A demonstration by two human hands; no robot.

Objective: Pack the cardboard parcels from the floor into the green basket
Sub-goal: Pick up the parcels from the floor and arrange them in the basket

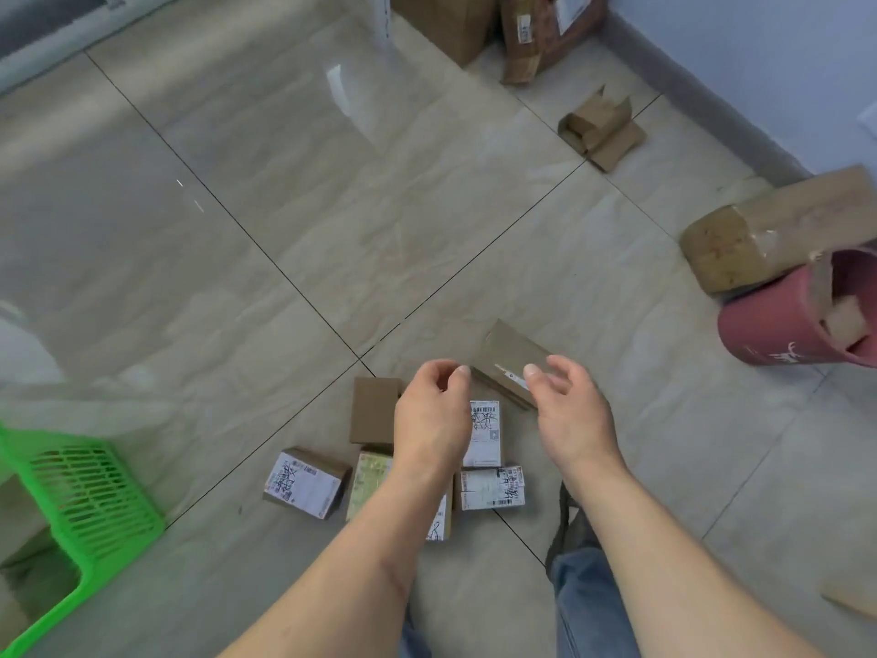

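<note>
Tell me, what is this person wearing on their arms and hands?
Nothing, as far as the view shows. The left hand and the right hand have no gloves, rings or watch, and both forearms are sleeveless up to the frame edge. Below them show blue jeans.

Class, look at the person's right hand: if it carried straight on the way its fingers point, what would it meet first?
Most likely the tilted brown parcel just past the fingertips of the right hand. The fingers reach up and left towards its near edge. Depth is unclear from one view, so the hand may be above it rather than level.
</note>
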